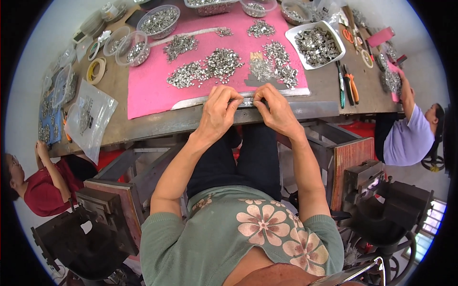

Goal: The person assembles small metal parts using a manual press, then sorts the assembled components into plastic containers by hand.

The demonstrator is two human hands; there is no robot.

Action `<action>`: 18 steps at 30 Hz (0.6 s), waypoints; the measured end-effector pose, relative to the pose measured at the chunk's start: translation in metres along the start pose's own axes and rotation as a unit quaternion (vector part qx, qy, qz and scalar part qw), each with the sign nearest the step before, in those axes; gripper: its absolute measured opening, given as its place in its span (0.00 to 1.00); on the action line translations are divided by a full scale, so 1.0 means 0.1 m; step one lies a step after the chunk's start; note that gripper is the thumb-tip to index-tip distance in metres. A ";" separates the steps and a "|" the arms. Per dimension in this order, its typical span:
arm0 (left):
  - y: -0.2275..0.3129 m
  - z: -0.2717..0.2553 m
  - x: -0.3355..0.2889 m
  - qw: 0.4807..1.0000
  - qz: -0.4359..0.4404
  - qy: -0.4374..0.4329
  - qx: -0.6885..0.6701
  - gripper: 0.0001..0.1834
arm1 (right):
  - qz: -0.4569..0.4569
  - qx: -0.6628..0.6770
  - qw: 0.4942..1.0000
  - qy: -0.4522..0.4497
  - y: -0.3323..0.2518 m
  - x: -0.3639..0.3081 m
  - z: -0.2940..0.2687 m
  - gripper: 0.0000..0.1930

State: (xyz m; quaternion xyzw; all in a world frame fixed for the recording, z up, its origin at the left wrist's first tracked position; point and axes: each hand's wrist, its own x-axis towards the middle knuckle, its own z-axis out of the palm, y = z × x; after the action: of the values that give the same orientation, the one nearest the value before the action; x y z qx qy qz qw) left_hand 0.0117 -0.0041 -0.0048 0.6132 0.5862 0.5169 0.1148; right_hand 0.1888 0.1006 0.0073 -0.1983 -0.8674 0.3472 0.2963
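At the near edge of the table, my left hand [220, 108] and my right hand [275, 107] meet with fingertips pinched. Between them is a short strip of small silvery metal links [247, 102], its ends hidden by my fingers. Just beyond lies a pink mat [148, 97] with a whitish strip along its front edge. Loose piles of small shiny metal pieces [222, 64] cover the mat's middle. Nearer my right hand, a pile of thin metal pieces [261, 69] with some gold-coloured ones lies by a dark grey flat piece [272, 84].
A white tray [290, 35] of metal links stands at the right, with orange-handled pliers [352, 86] near it. Clear tubs [159, 21], a tape roll [96, 71] and a plastic bag [102, 107] are leftward. One person [50, 188] works at the left, another [410, 133] at the right.
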 end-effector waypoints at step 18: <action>0.02 0.16 -0.03 0.997 0.019 0.001 0.074 0.03 | -0.096 -0.188 0.975 0.074 -0.06 -0.09 0.11 0.08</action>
State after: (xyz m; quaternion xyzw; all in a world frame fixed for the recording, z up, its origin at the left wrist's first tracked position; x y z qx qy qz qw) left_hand 0.0257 0.0007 -0.0119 0.6304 0.6110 0.4751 0.0590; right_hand 0.1879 0.0861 0.0021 -0.1912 -0.9077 0.1320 0.3495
